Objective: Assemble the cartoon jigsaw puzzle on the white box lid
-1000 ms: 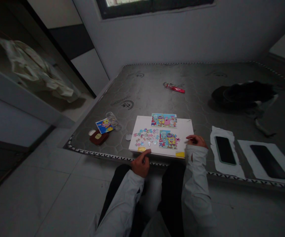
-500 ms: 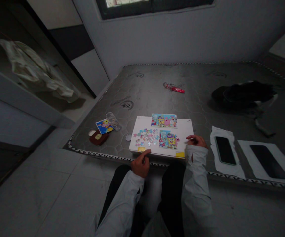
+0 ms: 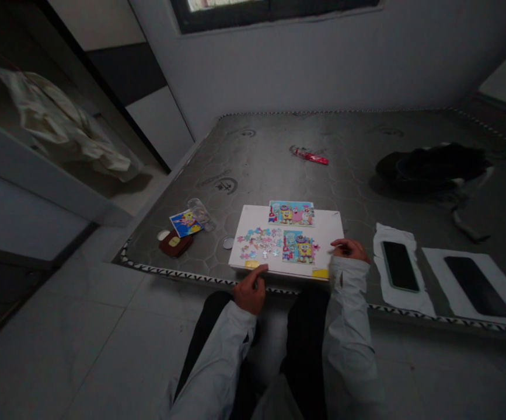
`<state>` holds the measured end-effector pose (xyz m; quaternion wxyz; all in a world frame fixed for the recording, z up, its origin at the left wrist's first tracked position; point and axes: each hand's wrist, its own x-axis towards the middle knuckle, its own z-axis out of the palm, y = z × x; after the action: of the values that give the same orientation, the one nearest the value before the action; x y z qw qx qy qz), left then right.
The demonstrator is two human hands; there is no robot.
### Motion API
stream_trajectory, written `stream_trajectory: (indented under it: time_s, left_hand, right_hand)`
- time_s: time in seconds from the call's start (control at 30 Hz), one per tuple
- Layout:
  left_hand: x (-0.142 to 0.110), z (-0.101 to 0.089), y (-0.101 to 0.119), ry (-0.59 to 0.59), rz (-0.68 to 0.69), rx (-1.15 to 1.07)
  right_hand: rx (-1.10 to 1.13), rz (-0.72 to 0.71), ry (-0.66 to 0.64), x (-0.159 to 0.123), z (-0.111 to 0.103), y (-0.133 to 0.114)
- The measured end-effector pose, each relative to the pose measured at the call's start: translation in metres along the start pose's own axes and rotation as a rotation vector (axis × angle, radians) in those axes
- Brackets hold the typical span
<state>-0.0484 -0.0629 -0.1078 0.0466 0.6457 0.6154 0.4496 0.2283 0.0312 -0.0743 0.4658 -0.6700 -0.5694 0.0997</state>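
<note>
A white board (image 3: 323,224) lies at the near edge of a grey mattress (image 3: 279,163). On it are a cartoon reference picture (image 3: 291,213), a partly built puzzle patch (image 3: 300,247) and several loose puzzle pieces (image 3: 259,242). My left hand (image 3: 250,289) is curled at the board's front edge, fingers closed on the edge. My right hand (image 3: 349,249) rests on the board's right edge with fingers bent; whether a piece is under them is hidden.
Left of the board lie a cartoon card (image 3: 185,222), a clear plastic bag (image 3: 200,212), a brown case (image 3: 174,242) and a small round lid (image 3: 228,242). Two dark phones (image 3: 398,265) (image 3: 475,277) rest on white cloths at right. A red wrapper (image 3: 311,156) and dark clothing (image 3: 432,166) lie farther back.
</note>
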Motion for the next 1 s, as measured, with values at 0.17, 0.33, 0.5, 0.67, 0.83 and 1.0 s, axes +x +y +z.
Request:
stream_trajectory:
  time_s: [0.17, 0.33, 0.5, 0.67, 0.83, 1.0]
  left_hand:
    - [0.0009, -0.0002, 0.0001, 0.004, 0.023, -0.007]
    - [0.0008, -0.0007, 0.001, 0.01, 0.02, 0.0]
    - [0.0006, -0.0008, 0.001, 0.003, 0.002, 0.009]
    - [0.0009, -0.0019, 0.0017, -0.022, -0.02, 0.011]
    - [0.0007, -0.002, 0.003, -0.035, -0.042, 0.011]
    - [0.0008, -0.0019, 0.0036, -0.033, -0.048, 0.008]
  right_hand:
    - [0.027, -0.014, 0.015, -0.0008, -0.0006, -0.0018]
    - [0.02, -0.014, 0.03, -0.0004, -0.0002, -0.0015]
    - [0.006, -0.001, 0.041, 0.0003, -0.0003, 0.0007]
    - [-0.008, 0.013, 0.026, 0.0006, -0.0012, 0.0012]
    - [-0.011, 0.038, 0.018, 0.0003, -0.0031, -0.0029]
    - [-0.005, 0.065, 0.011, -0.0001, -0.0033, -0.0038]
